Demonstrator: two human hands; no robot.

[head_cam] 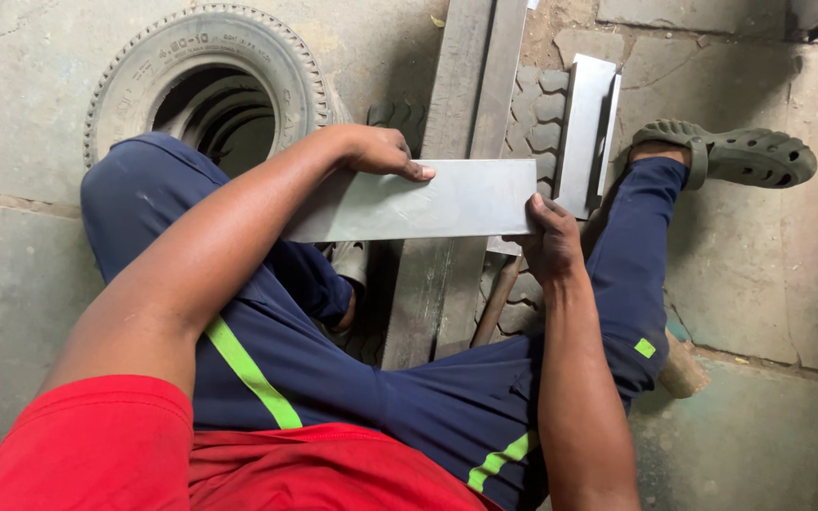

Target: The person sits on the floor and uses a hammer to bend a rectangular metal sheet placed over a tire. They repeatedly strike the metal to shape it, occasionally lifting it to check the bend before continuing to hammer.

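The left hand (381, 151) is laid on the upper long edge of a flat steel plate (409, 201), fingers curled over it and fingertips pressed down onto the face near the plate's middle. The right hand (549, 241) is clamped on the plate's right short end, thumb on top and the remaining fingers apparently tucked beneath, though these are hidden by the plate and cannot be confirmed. The plate is thus gripped by both hands and held above the lap, between the spread knees.

Its long axis is run left to right across the body, roughly level, with the left end hidden behind the left forearm. It is crossed almost at right angles by two long steel bars (456, 142), which are laid away from the body beneath it. The right hand is placed at the end lying over the bars; the left hand is set further in.

Beyond the bars, a short angle-section piece (584, 132) is stood on a strip of tyre tread (534, 104). A whole tyre (210, 76) is seen at upper left on the concrete floor (11, 284). A sandalled foot (740, 156) is rested at upper right.
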